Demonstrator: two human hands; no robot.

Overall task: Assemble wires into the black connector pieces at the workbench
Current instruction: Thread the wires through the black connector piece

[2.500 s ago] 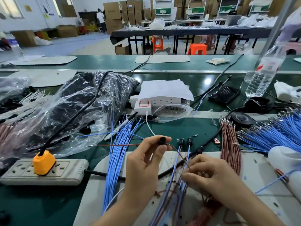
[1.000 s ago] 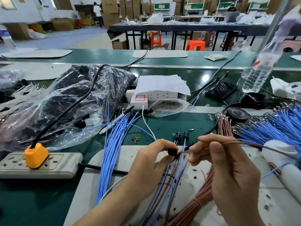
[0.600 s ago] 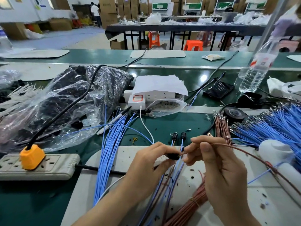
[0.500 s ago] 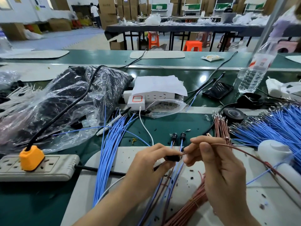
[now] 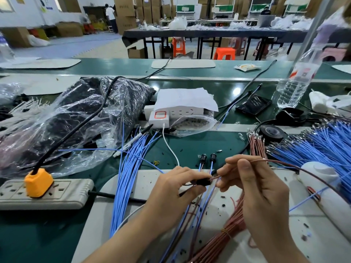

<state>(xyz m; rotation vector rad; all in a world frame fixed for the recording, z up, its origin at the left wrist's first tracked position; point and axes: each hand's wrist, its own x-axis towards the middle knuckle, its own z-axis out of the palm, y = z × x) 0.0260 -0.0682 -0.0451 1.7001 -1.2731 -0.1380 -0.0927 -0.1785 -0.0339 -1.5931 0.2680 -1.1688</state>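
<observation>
Nearest, toward the viewer from the black connector, a tied bundle of brown wires lies on the white mat. The left hand pinches the black connector above the mat. Just right of it, the right hand pinches a brown wire whose end reaches the connector. Just beyond lie two more black connectors on blue wires. Far beyond and to the right, a water bottle stands on the tabletop.

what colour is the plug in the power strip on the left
Orange: the plug in the power strip, clearest in the head view.
</observation>
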